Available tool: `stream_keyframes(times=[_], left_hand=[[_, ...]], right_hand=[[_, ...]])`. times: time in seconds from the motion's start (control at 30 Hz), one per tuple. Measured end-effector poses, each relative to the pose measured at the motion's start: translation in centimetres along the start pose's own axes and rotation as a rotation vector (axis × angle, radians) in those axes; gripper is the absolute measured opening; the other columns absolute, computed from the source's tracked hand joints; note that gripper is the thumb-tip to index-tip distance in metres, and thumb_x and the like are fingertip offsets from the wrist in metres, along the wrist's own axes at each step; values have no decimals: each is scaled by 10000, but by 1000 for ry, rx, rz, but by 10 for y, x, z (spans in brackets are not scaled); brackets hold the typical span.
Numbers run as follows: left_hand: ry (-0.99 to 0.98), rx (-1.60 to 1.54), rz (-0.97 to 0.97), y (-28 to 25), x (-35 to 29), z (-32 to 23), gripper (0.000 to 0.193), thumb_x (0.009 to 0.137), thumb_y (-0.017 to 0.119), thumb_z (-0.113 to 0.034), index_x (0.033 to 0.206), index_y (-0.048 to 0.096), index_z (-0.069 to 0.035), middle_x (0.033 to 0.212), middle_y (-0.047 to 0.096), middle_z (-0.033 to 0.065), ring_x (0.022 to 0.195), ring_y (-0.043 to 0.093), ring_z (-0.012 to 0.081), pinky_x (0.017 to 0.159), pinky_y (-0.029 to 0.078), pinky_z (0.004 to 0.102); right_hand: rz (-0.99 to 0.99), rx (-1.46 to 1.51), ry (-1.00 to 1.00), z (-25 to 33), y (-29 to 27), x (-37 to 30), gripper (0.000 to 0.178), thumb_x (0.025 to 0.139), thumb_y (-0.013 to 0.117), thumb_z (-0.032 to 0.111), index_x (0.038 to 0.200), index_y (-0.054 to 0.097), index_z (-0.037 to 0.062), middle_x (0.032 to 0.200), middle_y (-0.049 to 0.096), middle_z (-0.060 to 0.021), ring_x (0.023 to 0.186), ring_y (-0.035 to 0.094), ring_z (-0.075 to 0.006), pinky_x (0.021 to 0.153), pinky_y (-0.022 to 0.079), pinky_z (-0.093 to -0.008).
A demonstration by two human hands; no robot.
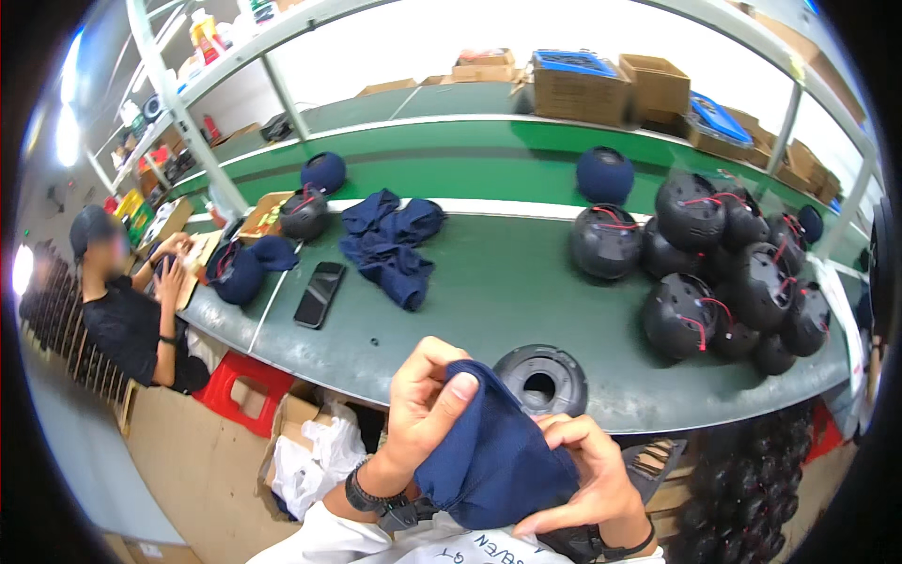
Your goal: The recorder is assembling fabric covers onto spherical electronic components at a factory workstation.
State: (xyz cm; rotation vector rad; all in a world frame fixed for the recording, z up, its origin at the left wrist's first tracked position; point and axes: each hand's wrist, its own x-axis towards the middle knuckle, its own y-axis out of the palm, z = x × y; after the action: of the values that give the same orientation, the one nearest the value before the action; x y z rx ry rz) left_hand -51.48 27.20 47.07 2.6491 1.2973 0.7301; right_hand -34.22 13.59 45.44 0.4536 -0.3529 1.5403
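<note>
A navy fabric cover (503, 451) is stretched between my two hands near the table's front edge. My left hand (423, 404) pinches its upper left rim, thumb on the outside. Gripping its lower right side is my right hand (597, 475), with the thumb below and the fingers curled at the edge. Just beyond the cloth sits a black round housing (564, 362) with a round hole in its top; the cloth and my right fingers hide part of it. A pile of navy fabric covers (390, 240) lies farther back, left of centre.
Several black spheres with red wires (686, 310) crowd the table's right side. A navy-covered ball (604, 176) stands on the green conveyor (451, 155) behind. A phone (320, 294) lies left. At far left, a person (127, 310) handles another covered ball (235, 274), near a red stool (240, 390).
</note>
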Motion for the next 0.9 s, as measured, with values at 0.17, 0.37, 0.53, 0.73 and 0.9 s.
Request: stream_keyframes(times=[0.17, 0.37, 0.53, 0.73, 0.9], left_hand=[[311, 210, -66, 25, 11, 27, 110, 1040, 522, -105, 1086, 497, -9, 925, 681, 173, 799, 651, 209, 702, 551, 317], [254, 642, -249, 50, -27, 51, 373, 1022, 551, -254, 1270, 525, 23, 1213, 576, 173, 1078, 571, 283, 943, 464, 385], [161, 419, 175, 93, -82, 54, 330, 915, 786, -198, 992, 513, -29, 910, 488, 77, 852, 470, 210, 797, 461, 375], [375, 721, -112, 108, -28, 60, 192, 947, 647, -64, 1050, 490, -22, 950, 474, 32, 844, 477, 135, 855, 429, 309], [241, 523, -430, 81, 19, 39, 305, 804, 651, -114, 860, 351, -100, 846, 344, -4, 802, 382, 137, 746, 360, 282]], right_hand=[[-218, -687, -44, 20, 25, 0, 861, 533, 1038, 422, 1146, 576, 32, 1057, 598, -79, 1081, 627, -328, 960, 541, -434], [-504, -695, -201, 17, -29, -14, 376, 617, 810, 21, 875, 537, 49, 860, 579, -115, 837, 586, -331, 795, 464, -406], [-785, -934, -374, 32, -59, -17, 357, 612, 776, -18, 754, 457, 55, 818, 563, -122, 781, 582, -312, 700, 462, -388], [-761, -868, -275, 31, -50, -33, 344, 595, 735, -22, 817, 479, 40, 805, 493, -127, 725, 537, -347, 629, 439, -406], [-67, -599, 36, 34, -39, -42, 290, 782, 826, 85, 906, 567, 46, 856, 558, -89, 754, 615, -277, 681, 515, -373]])
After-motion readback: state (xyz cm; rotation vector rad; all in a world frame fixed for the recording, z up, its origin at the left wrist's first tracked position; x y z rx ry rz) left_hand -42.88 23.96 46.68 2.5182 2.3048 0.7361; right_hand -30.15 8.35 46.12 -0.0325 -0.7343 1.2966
